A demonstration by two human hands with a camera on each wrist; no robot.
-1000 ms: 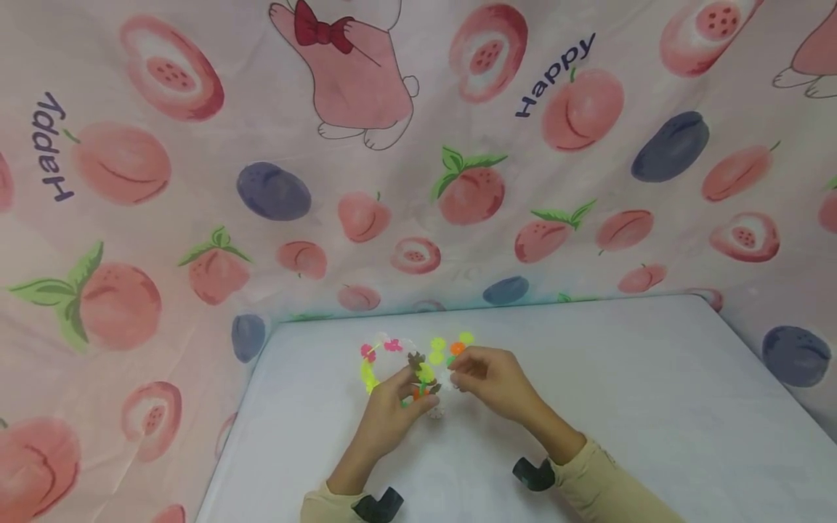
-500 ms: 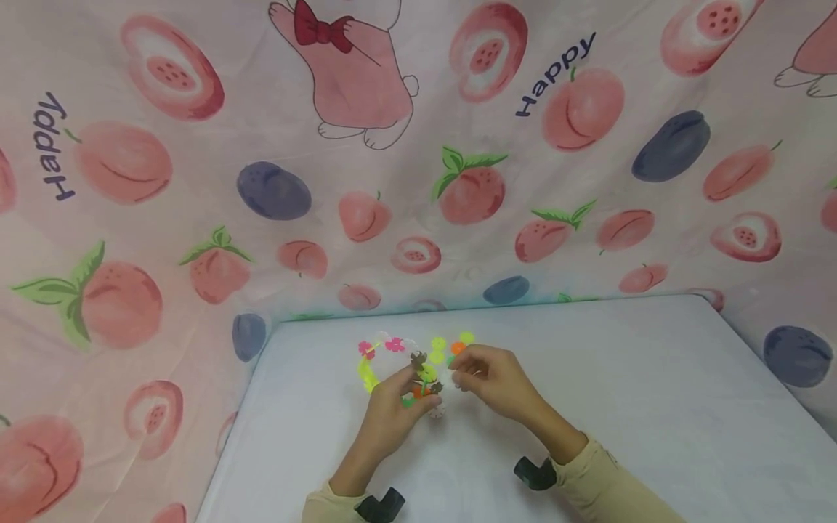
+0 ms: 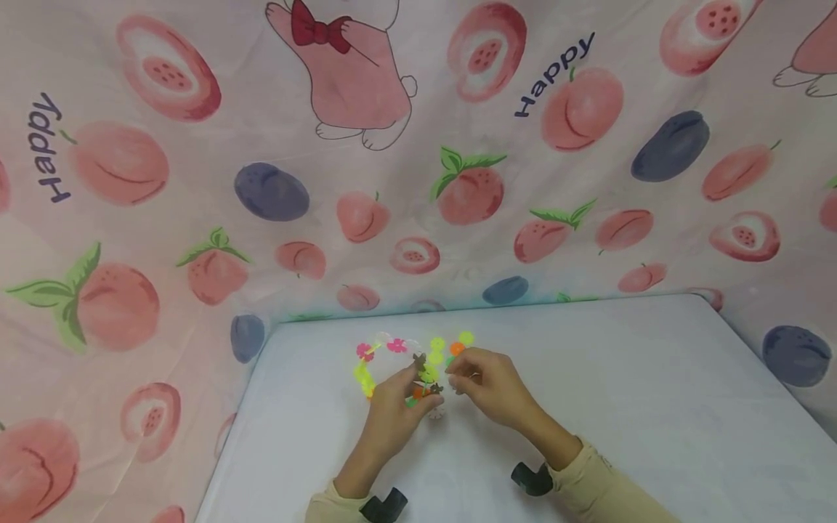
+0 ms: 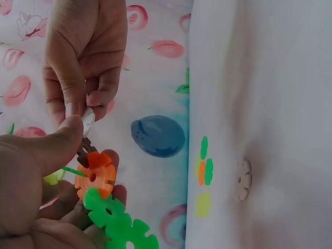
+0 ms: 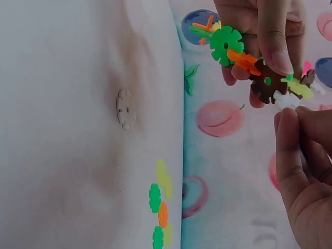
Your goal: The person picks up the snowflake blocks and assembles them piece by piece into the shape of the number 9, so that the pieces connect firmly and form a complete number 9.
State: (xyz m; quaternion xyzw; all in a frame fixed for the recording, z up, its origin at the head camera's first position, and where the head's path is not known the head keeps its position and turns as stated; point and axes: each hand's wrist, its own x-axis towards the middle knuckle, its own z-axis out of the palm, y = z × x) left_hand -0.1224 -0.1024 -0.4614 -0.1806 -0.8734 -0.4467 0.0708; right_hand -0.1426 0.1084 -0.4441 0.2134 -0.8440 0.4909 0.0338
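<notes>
My left hand [image 3: 392, 410] holds a ring-like chain of notched plastic snowflake discs, pinching it between thumb and fingers near a brown disc [image 5: 263, 85]. An orange disc [image 4: 96, 179] and a green disc [image 4: 110, 210] of that chain show below the left thumb. Pink discs [image 3: 396, 346] and yellow discs [image 3: 362, 378] lie along the far part of the loop. My right hand [image 3: 490, 381] pinches a white disc [image 5: 287, 100] with thumb and index finger. This white disc meets the brown disc's edge; whether their slots interlock I cannot tell.
Loose yellow discs [image 3: 437, 350], an orange disc [image 3: 457, 349] and green discs [image 5: 154, 198] lie on the white table [image 3: 621, 399] beyond the right hand. Nearer lies a loose white disc [image 5: 126, 110]. A fruit-print cloth [image 3: 418, 181] hangs behind the table.
The loop of discs has swung slightly left, and the left hand has turned a little with it. The right hand stays almost in place, still pinching the white disc.
</notes>
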